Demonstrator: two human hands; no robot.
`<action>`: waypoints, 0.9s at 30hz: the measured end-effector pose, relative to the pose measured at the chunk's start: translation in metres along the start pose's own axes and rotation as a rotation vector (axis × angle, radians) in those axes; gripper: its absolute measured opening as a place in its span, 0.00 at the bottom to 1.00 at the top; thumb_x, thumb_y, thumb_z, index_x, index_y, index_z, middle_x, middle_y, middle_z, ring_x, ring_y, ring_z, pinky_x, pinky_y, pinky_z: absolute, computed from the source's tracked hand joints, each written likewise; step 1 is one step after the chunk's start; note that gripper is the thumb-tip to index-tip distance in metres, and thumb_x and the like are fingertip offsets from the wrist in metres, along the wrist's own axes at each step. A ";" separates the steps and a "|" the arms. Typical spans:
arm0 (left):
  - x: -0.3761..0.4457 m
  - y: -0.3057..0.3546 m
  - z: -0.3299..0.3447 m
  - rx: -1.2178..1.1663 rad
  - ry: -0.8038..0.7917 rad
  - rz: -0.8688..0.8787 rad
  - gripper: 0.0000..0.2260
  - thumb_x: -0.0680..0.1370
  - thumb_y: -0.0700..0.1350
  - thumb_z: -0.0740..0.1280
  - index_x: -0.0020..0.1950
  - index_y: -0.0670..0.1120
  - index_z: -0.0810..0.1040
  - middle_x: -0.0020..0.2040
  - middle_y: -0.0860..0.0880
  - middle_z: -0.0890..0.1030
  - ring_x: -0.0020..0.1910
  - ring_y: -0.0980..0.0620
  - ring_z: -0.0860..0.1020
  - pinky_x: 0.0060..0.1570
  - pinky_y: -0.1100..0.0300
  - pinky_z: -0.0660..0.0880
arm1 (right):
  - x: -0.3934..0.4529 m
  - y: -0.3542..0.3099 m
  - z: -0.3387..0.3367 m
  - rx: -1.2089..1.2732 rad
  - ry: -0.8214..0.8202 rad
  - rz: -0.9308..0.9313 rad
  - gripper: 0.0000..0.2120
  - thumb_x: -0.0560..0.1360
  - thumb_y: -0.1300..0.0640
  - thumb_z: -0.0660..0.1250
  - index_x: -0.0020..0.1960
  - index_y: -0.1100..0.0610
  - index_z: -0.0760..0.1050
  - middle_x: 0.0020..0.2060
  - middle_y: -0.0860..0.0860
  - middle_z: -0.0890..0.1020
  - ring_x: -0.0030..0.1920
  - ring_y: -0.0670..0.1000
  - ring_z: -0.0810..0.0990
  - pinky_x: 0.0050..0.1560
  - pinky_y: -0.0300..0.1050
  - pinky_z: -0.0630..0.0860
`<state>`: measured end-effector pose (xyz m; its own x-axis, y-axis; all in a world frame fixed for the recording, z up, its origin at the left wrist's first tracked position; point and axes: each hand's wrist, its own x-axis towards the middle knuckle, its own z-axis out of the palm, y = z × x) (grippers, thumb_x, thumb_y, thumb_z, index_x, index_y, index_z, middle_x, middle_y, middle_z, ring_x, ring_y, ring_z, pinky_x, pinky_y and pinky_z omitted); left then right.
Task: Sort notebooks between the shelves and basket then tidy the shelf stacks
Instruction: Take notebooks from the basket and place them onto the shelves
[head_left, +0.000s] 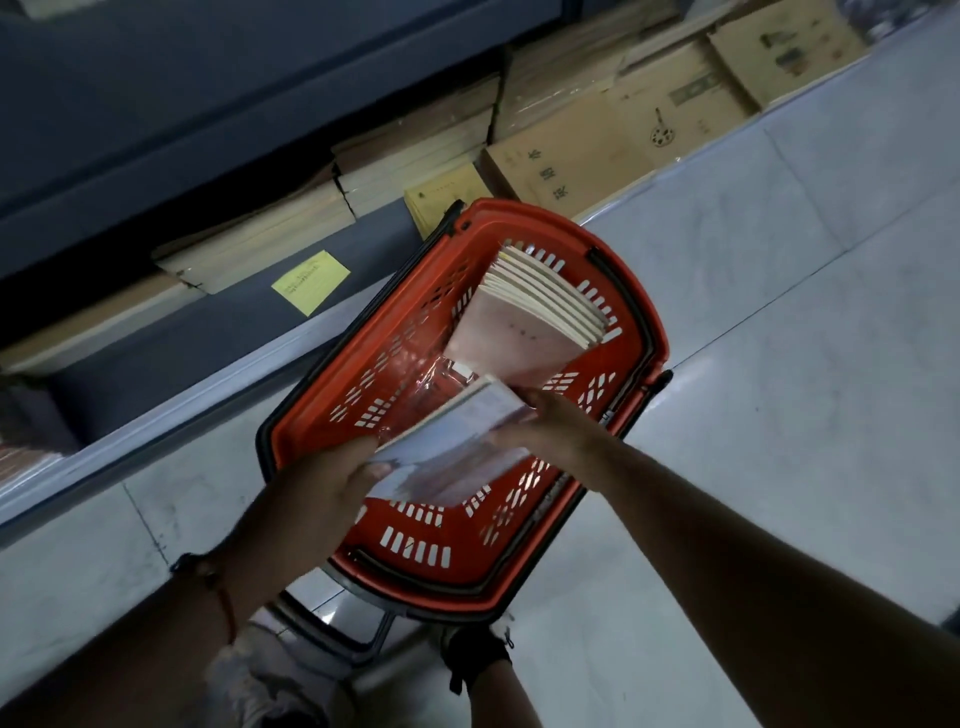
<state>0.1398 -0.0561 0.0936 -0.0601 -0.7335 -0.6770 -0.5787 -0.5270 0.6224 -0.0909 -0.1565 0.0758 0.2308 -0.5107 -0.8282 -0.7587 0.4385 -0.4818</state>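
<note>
A red plastic basket (631, 291) stands on the floor below me. Inside it, a stack of pale pink notebooks (524, 322) leans against the far wall, page edges up. Over the basket's near half I hold a bundle of pale notebooks (447, 447) with both hands. My left hand (322, 483) grips its left end, thumb on top. My right hand (550, 421) grips its right end from the far side. A bit of clear plastic wrap (431, 374) shows under the bundle.
A low blue shelf (208, 332) runs along the left with stacks of tan notebooks (415, 156) and a yellow label (310, 280). Cardboard boxes (675, 119) line the floor at upper right. Pale floor tiles (779, 312) lie to the right. My feet (478, 654) are by the basket.
</note>
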 end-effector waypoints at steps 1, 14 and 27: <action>-0.005 -0.001 -0.009 -0.020 -0.036 0.032 0.10 0.81 0.55 0.59 0.55 0.55 0.78 0.52 0.55 0.83 0.52 0.56 0.83 0.49 0.59 0.81 | -0.006 -0.004 -0.011 0.048 -0.055 -0.028 0.23 0.76 0.57 0.72 0.69 0.53 0.73 0.62 0.51 0.80 0.62 0.50 0.78 0.60 0.47 0.78; -0.167 0.161 -0.150 -0.589 0.280 0.200 0.06 0.70 0.55 0.71 0.45 0.64 0.84 0.45 0.60 0.85 0.41 0.62 0.83 0.42 0.63 0.78 | -0.235 -0.112 -0.055 0.452 0.102 -0.259 0.16 0.73 0.46 0.73 0.60 0.47 0.81 0.56 0.48 0.84 0.56 0.52 0.83 0.61 0.60 0.78; -0.369 0.218 -0.232 -0.585 0.157 0.218 0.09 0.71 0.43 0.77 0.50 0.48 0.86 0.49 0.51 0.87 0.48 0.54 0.85 0.44 0.65 0.79 | -0.454 -0.272 -0.034 0.707 0.133 -0.511 0.16 0.70 0.54 0.70 0.56 0.58 0.81 0.53 0.51 0.86 0.53 0.50 0.85 0.61 0.54 0.76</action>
<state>0.2245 0.0006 0.5701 0.0192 -0.8811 -0.4724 -0.0247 -0.4728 0.8808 -0.0099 -0.0697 0.5927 0.3329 -0.8319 -0.4440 -0.0177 0.4653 -0.8850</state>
